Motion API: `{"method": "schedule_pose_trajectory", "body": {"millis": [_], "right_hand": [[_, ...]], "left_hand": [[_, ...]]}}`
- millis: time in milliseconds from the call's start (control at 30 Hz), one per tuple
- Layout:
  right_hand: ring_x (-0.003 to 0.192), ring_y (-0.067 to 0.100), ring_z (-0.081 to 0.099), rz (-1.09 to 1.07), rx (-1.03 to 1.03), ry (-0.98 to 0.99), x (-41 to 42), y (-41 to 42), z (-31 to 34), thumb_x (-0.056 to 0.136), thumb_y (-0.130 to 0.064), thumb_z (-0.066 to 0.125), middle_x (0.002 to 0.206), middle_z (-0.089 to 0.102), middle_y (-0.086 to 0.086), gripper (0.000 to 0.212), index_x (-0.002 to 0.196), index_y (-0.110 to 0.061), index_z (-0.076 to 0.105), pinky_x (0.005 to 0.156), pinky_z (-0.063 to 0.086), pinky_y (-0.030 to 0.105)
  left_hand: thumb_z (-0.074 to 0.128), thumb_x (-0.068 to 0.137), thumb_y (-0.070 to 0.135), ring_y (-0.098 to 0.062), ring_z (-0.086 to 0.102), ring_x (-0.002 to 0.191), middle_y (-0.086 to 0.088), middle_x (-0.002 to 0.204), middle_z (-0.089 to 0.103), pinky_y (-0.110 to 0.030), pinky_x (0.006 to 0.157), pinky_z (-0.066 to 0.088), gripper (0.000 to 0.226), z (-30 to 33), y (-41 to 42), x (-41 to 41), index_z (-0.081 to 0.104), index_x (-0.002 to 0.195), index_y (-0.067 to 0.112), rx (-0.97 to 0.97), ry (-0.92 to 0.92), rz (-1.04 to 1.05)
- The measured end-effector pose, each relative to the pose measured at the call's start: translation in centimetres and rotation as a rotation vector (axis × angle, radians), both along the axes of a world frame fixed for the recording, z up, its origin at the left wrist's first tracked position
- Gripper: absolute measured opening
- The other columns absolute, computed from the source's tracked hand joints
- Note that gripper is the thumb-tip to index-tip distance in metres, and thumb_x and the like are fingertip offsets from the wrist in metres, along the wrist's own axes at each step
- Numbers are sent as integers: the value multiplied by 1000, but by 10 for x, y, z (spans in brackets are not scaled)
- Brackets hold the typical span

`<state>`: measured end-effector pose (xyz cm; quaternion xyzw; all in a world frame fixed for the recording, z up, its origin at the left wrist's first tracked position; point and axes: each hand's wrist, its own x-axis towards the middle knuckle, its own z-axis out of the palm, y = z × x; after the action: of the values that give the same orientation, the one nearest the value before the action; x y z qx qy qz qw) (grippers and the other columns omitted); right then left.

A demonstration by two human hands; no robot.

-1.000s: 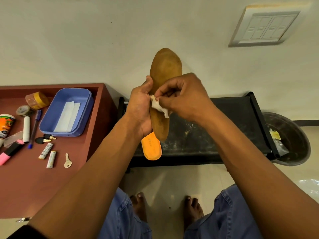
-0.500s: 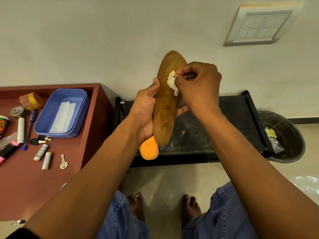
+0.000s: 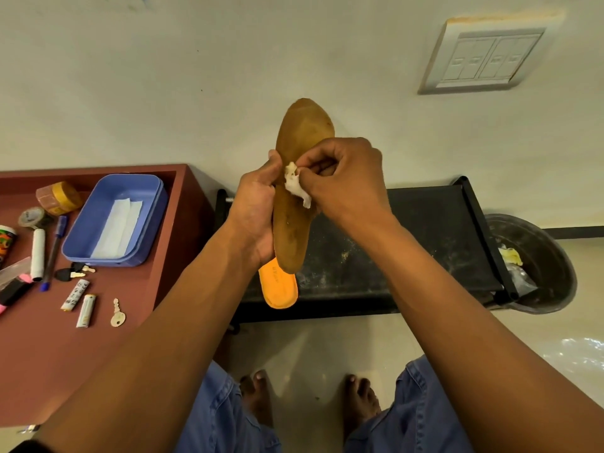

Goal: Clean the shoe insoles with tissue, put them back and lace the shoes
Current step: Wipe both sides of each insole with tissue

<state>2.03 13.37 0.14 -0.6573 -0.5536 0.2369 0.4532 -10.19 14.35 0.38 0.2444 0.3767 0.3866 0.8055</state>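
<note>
A brown insole [image 3: 299, 138] stands upright in front of me, toe end up, with dark specks on its lower half. My left hand [image 3: 256, 207] grips it by its left edge near the middle. My right hand [image 3: 343, 178] pinches a crumpled white tissue [image 3: 295, 186] and presses it against the insole's middle. A second insole [image 3: 277, 286], bright orange, sticks out below the brown one, behind my left hand. No shoes are visible.
A black rack [image 3: 425, 230] stands against the wall behind my hands. A dark bin [image 3: 539, 266] with scraps sits at its right. On the red-brown table [image 3: 39, 354] at left are a blue tray [image 3: 98, 210] with folded tissue, pens, tape rolls, batteries and a key [image 3: 117, 313].
My right hand went up to the toe part with the tissue, then came back down to the insole's middle. The left hand kept its grip on the insole.
</note>
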Motion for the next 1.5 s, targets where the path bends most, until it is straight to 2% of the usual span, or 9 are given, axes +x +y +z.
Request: {"method": "schedule_pose_trajectory", "body": {"millis": [100, 267, 433, 500, 633, 800, 1133, 1333, 1500], "right_hand": [[65, 9, 73, -152, 28, 88, 12, 3, 0, 87, -14, 76, 83, 73, -7, 6, 89, -19, 77, 54, 62, 34], [69, 3, 72, -259, 59, 180, 22, 2, 2, 88, -14, 75, 85, 74, -7, 6, 91, -18, 78, 55, 62, 27], [68, 16, 76, -9, -97, 378, 15, 0, 7, 88, -4, 75, 91, 74, 6, 7, 94, -7, 76, 50, 60, 34], [70, 19, 75, 130, -157, 300, 12, 0, 6, 86, -3, 77, 91, 74, 9, 8, 94, -5, 76, 51, 60, 33], [78, 11, 73, 263, -160, 101, 7, 3, 0, 84, -10, 81, 87, 74, -3, 9, 91, -13, 79, 66, 63, 30], [76, 6, 69, 234, -134, 41, 2, 1, -4, 82, -14, 82, 85, 73, -9, 8, 88, -19, 79, 77, 63, 33], [74, 4, 72, -200, 20, 157, 12, 5, -5, 84, -18, 78, 79, 74, -11, 4, 86, -22, 79, 67, 64, 37], [82, 20, 75, 35, -198, 293, 5, 0, 2, 86, -13, 78, 88, 75, 0, 6, 90, -18, 78, 55, 63, 47], [74, 13, 74, 137, -115, 243, -6, -1, 0, 84, -12, 80, 81, 77, -2, 6, 89, -14, 80, 63, 62, 29]], "left_hand": [[29, 110, 46, -29, 73, 110, -14, 123, 73, -46, 89, 61, 54, 1, -5, 4, 59, 137, 9, 14, -23, -31], [30, 111, 44, -34, 65, 123, -14, 134, 68, -54, 99, 54, 52, -1, -7, 5, 53, 145, 11, 35, -77, -90], [33, 105, 54, -34, 57, 132, -17, 148, 55, -54, 108, 47, 66, 3, 1, -6, 46, 152, 9, 91, -140, -126], [39, 101, 55, -35, 51, 135, -16, 156, 45, -52, 113, 41, 72, 6, 4, -11, 40, 155, 7, 76, -185, -155], [43, 99, 59, -33, 59, 120, -18, 142, 52, -47, 107, 46, 74, 5, 11, -19, 49, 149, 4, 39, -149, -89], [36, 106, 54, -28, 77, 91, -15, 105, 76, -39, 79, 63, 65, 6, 6, -11, 79, 101, 7, 85, 20, 43], [25, 108, 55, -34, 66, 122, -12, 132, 69, -55, 91, 58, 57, 2, -7, 5, 62, 135, 21, 57, 1, -124], [25, 108, 55, -35, 68, 118, -16, 127, 71, -52, 85, 61, 61, 2, -3, 1, 58, 140, 15, 13, -1, -47], [22, 107, 58, -29, 75, 101, -17, 111, 76, -41, 77, 64, 70, 0, 1, -2, 69, 121, 8, 0, 15, 21]]}}
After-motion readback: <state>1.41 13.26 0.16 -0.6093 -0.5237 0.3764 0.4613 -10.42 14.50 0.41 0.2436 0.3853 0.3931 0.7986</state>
